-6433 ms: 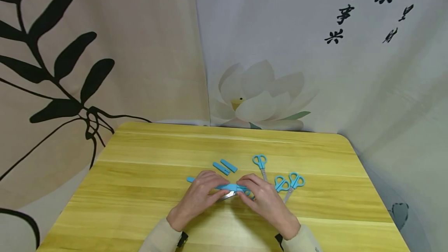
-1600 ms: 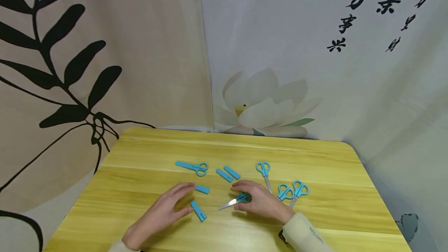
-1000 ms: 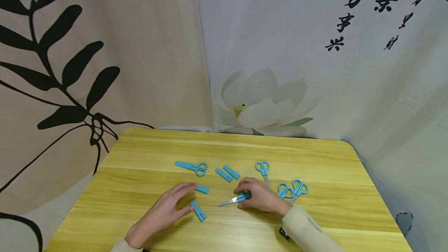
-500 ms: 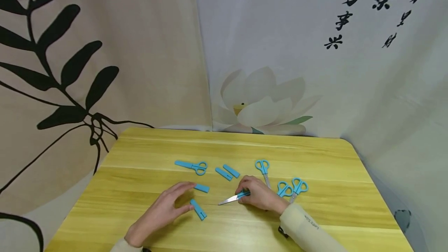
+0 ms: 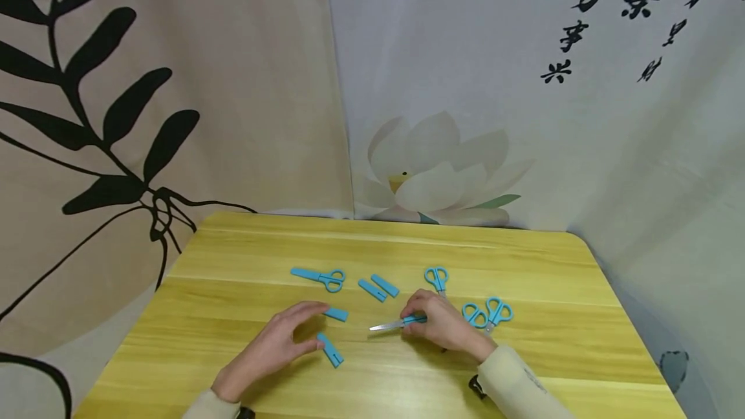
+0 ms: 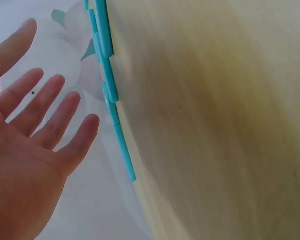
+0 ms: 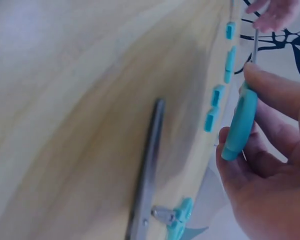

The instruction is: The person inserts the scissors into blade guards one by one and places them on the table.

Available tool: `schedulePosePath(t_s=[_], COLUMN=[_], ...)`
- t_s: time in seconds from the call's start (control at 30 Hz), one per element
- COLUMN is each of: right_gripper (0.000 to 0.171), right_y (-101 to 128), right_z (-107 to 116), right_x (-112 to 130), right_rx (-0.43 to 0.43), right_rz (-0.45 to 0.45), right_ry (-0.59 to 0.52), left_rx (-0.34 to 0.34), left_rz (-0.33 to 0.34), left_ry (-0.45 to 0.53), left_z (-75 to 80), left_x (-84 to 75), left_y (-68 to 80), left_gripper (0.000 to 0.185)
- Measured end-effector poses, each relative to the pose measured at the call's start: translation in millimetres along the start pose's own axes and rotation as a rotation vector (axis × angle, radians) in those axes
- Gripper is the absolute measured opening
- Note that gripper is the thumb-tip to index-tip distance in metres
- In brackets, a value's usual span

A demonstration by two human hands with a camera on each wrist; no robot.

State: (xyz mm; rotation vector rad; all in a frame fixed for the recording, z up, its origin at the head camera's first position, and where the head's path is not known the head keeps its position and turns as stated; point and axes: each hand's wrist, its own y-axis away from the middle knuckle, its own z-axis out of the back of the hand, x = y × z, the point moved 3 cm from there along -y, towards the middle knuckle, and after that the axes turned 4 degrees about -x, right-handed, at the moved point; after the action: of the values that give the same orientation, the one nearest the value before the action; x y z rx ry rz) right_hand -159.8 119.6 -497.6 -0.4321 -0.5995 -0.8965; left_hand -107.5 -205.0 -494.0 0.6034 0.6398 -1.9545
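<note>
From the head, pinching blue-handled scissors (image 5: pixel 391 325) over the desk (image 5: pixel 512 386) with the right hand (image 5: pixel 443 323), spreading the left hand (image 5: pixel 278 343) near two blue covers (image 5: pixel 330 350). From the left wrist, parting fingers (image 6: pixel 84 139) loosely; from the right, gripping the handles (image 7: pixel 241 124).

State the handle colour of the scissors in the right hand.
The handle is turquoise blue, showing best in the right wrist view.
</note>
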Motion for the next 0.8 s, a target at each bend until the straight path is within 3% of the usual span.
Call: schedulePosePath(t_s=[0.37, 0.8], right_gripper=[0.015, 0.017], right_y=[12, 27], right_z=[16, 24], right_x=[7, 9], right_rx=[-0.055, -0.114], right_rz=[-0.007, 0.011], right_ry=[-0.011, -0.052], left_rx=[0.201, 0.328], left_rz=[-0.038, -0.126], left_ry=[0.040, 0.022], left_z=[-5.9, -14.6], left_x=[8.2, 12.1], left_y=[-7.1, -14.5], left_gripper=[0.050, 0.030])
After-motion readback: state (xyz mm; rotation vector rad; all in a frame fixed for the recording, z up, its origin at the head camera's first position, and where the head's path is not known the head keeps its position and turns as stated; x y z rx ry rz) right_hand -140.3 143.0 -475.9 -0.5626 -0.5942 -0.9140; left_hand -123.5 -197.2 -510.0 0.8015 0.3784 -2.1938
